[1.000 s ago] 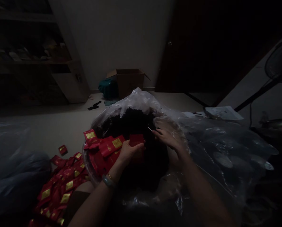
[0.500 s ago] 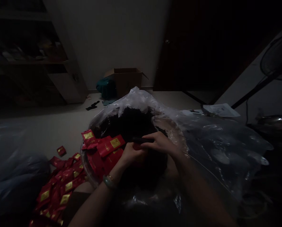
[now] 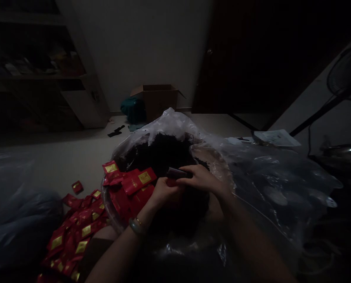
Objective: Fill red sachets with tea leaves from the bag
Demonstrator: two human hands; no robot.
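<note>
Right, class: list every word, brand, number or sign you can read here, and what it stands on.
No text is readable for certain.
Red packets: marks on and beside the gold labels, too small and dim to read.
White sheet at right: faint marks, too blurred.

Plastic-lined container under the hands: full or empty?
Not empty: the container holds a dark heap, and red packets lie at its left side. How full, I cannot tell.
</note>
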